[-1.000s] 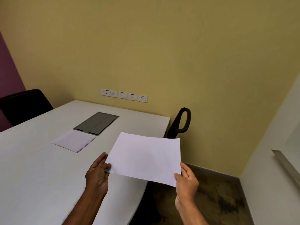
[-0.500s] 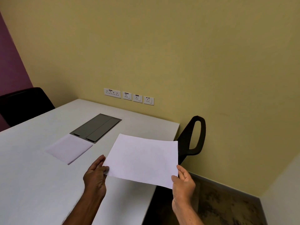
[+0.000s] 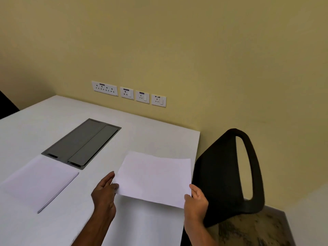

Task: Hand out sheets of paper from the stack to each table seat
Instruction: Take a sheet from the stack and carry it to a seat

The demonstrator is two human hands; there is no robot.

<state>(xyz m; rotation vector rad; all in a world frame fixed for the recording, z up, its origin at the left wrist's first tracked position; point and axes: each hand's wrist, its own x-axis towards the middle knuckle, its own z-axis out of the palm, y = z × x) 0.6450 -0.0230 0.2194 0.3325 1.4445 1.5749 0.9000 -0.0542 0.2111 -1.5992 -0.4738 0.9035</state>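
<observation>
You hold a single sheet of paper (image 3: pixel 154 178) by its near corners: your left hand (image 3: pixel 104 194) pinches the near-left corner, your right hand (image 3: pixel 196 203) the near-right one, each grip closed on the sheet. Since a second ago the sheet has come down and forward. Then it hung partly past the table's right edge; now it lies low over the table (image 3: pixel 150 135) at that right edge, its far edge seemingly close to or on the top, right in front of the black chair (image 3: pixel 227 174). That suggests you have arrived at this seat and the laying-down is under way, not finished, since both hands are still clamped on the corners.

Your view has also closed in: the chair, earlier a sliver behind the table's far-right corner, now fills the right side, and the wall sockets (image 3: pixel 128 93) look nearer. The stack (image 3: pixel 38 181) remains to the left, beside the near end of the grey cable hatch (image 3: pixel 83 142), well apart from the sheet.
</observation>
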